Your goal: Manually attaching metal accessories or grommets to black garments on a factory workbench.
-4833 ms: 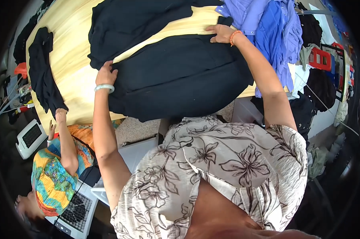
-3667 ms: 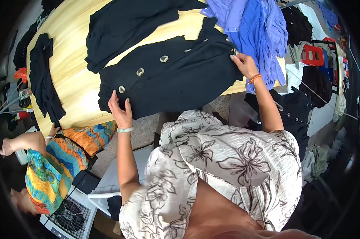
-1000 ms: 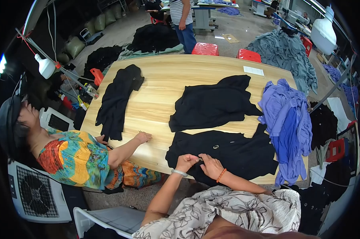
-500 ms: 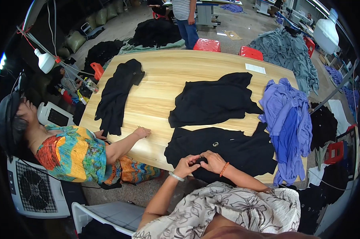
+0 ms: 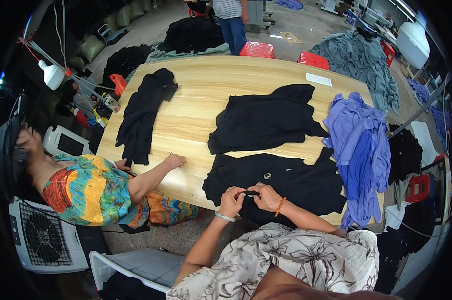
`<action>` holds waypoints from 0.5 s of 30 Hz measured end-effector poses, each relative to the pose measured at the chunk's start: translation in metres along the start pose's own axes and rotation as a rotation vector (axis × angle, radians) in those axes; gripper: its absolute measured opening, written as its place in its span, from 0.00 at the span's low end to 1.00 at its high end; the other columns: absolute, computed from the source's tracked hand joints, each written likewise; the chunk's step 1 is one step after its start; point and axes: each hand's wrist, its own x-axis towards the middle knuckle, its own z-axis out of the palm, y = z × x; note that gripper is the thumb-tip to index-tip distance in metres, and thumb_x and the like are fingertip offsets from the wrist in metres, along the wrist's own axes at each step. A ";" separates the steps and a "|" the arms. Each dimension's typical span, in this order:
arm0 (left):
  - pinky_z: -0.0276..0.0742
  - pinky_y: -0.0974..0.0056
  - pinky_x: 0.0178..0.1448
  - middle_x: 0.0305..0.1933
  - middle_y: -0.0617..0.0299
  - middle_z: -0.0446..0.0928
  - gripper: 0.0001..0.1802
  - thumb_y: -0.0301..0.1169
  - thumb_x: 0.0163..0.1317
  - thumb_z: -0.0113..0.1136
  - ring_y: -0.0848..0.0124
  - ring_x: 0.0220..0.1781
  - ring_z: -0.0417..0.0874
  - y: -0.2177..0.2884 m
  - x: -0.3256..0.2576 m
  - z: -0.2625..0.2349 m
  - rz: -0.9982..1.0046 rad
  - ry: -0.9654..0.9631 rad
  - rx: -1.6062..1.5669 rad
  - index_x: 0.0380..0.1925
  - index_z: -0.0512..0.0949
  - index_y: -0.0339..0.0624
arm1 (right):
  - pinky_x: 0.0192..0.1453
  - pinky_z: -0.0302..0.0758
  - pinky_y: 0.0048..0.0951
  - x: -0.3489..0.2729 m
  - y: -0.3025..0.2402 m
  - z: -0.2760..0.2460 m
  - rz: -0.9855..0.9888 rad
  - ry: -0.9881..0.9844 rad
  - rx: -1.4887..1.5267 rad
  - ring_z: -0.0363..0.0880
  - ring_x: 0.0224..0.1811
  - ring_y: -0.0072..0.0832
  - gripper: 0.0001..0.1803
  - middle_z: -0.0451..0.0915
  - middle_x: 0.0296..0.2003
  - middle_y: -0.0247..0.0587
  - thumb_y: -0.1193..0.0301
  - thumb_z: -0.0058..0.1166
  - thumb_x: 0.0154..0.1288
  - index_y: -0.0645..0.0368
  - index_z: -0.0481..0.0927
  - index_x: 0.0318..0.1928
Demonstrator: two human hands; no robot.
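A black garment (image 5: 301, 182) lies spread along the near side of the table, with a small round light-coloured piece (image 5: 267, 175) on it. Over its near edge my left hand (image 5: 231, 202), with a pale bangle at the wrist, pinches one end of a narrow black fold of cloth. My right hand (image 5: 267, 198), wearing an orange bead bracelet, grips the other end. The fold seems to belong to this garment. Beyond it lies a second black garment (image 5: 266, 120), flat. Purple and blue garments (image 5: 361, 150) are heaped to the right.
A co-worker in a colourful top (image 5: 91, 187) stands at the left, one hand (image 5: 175, 161) on the wooden table (image 5: 186, 120) near a long black garment (image 5: 145, 115). Red stools (image 5: 257, 50) and grey-green cloth (image 5: 358, 65) lie beyond. A grey bin (image 5: 136, 272) stands behind my left arm.
My fingers have lifted and straightened the black fold, which now shows between both hands. The view has shifted slightly. The co-worker's hand stays at nearly the same place on the table.
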 end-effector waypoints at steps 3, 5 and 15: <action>0.73 0.68 0.32 0.30 0.57 0.77 0.05 0.21 0.57 0.61 0.70 0.27 0.78 -0.007 -0.005 0.001 0.124 0.004 0.019 0.35 0.81 0.34 | 0.50 0.76 0.43 -0.006 0.001 0.002 -0.036 0.019 -0.020 0.79 0.43 0.53 0.18 0.79 0.38 0.56 0.83 0.48 0.54 0.68 0.80 0.47; 0.72 0.69 0.32 0.29 0.58 0.77 0.06 0.21 0.57 0.61 0.73 0.26 0.76 -0.004 -0.010 0.002 0.071 -0.018 -0.023 0.35 0.81 0.35 | 0.49 0.76 0.43 -0.010 -0.001 0.002 -0.032 0.024 -0.022 0.79 0.43 0.53 0.17 0.79 0.38 0.56 0.83 0.48 0.54 0.68 0.81 0.45; 0.71 0.71 0.37 0.29 0.67 0.76 0.04 0.21 0.61 0.56 0.79 0.32 0.75 -0.005 -0.024 -0.007 -0.107 -0.178 -0.301 0.35 0.79 0.36 | 0.44 0.76 0.45 -0.026 0.001 0.005 -0.156 0.058 0.039 0.79 0.40 0.51 0.09 0.80 0.35 0.51 0.73 0.55 0.56 0.62 0.81 0.38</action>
